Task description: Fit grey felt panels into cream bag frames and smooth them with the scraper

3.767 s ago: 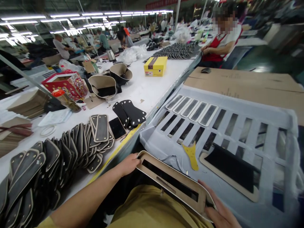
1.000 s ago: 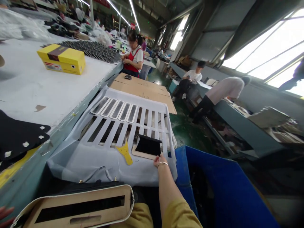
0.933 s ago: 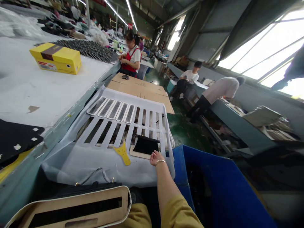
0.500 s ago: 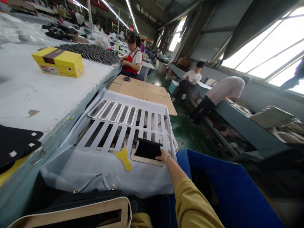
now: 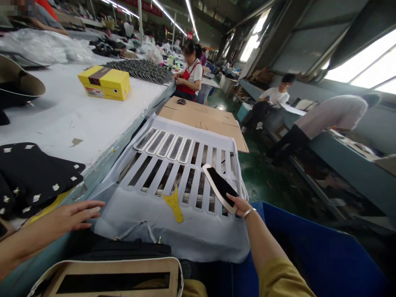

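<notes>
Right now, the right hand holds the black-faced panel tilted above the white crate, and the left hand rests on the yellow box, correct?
Not quite. The head view shows the left hand open at the table edge beside the black pieces, far from the yellow box. The right hand does hold the black-faced panel tilted above the white crate.

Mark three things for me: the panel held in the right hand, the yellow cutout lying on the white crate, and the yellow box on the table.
black-and-tan panel [image 5: 220, 186], head view, on its black centre.
yellow cutout [image 5: 175, 205], head view, on its body.
yellow box [image 5: 111, 76], head view, on its top face.
</notes>
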Tool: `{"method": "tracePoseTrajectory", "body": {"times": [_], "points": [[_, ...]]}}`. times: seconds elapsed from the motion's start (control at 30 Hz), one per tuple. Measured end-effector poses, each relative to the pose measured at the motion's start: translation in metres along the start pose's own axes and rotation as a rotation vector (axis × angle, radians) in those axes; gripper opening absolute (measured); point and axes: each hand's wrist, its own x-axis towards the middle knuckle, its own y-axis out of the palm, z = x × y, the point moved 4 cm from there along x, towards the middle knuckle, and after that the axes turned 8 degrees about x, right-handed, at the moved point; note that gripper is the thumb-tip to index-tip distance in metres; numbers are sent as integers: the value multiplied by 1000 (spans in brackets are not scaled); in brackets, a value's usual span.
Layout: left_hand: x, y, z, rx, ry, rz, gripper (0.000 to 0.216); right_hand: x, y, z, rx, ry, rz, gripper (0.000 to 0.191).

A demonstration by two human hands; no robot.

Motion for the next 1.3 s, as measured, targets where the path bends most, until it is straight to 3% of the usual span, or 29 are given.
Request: {"method": "tracePoseTrajectory", "body": {"times": [0.07,0.13,0.3,0.4,0.47,0.57,0.63,0.73,0.8,0.87,0.93,1.0,1.1,1.2,1.3], "points": [[17,5,-6,-82,-30,123,55,-11,6,15,80,-33,-2,14],[27,1,-26,42,45,65,60,-25,18,33,144,-96,23,11],[10,0,-120,605,709,-293,81,-87,73,64,185,-194,198,15],[-10,10,-159,781,948,-279,76,-125,109,61,162,-214,318,20],[-23,8,-171,748,1021,-203,51,-144,128,55,125,-187,419,29],[-40,-12,-172,597,949,-160,28,-167,146,51,-69,-124,560,53],[-49,-31,-166,513,782,-123,29,-181,143,64,-263,-258,400,56],[-64,-58,-158,393,497,-28,26,-228,137,101,-610,-837,-131,51],[-75,-70,-159,319,403,46,22,-275,156,112,-850,-1277,-269,64],[-88,-76,-165,253,362,145,20,-313,190,106,-1087,-1597,-158,88],[-100,-76,-170,142,322,268,22,-335,224,91,-1270,-1770,10,95],[-112,-73,-172,-23,280,392,27,-342,250,79,-1359,-1820,74,95],[-128,-72,-165,-278,239,510,40,-343,268,72,-1365,-1822,123,86],[-138,-83,-146,-514,292,490,68,-349,270,72,-1321,-1808,173,80],[-148,-94,-119,-626,424,371,87,-360,264,76,-1192,-1764,136,78]]}}
